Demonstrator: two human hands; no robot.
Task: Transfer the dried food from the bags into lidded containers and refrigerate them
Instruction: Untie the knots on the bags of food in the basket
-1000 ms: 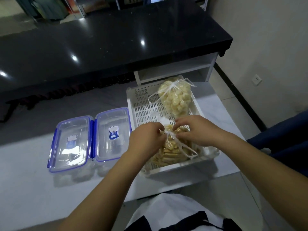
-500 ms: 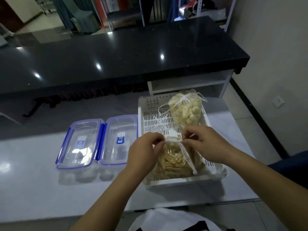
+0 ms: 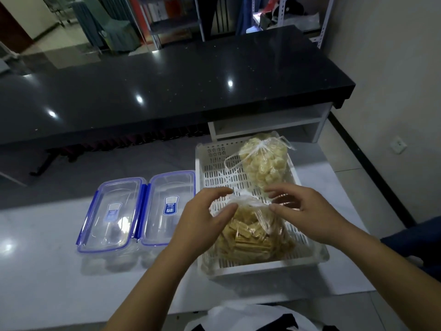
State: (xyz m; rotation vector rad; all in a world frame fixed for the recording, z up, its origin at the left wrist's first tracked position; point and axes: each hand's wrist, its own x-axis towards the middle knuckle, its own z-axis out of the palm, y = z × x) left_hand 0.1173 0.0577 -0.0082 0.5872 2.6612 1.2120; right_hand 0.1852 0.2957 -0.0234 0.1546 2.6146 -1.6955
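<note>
Head view: left hand (image 3: 202, 218) and right hand (image 3: 300, 211), fingers spread, touch the near bag (image 3: 250, 232) (mouth open) without gripping

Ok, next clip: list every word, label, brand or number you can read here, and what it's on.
Blue label on the right container lid: print upside down, too blurred to read for certain.
Label on the left container lid: too small and blurred to read.
Books on the far shelf: spine text unreadable.
Bags and white basket: no print visible.
</note>
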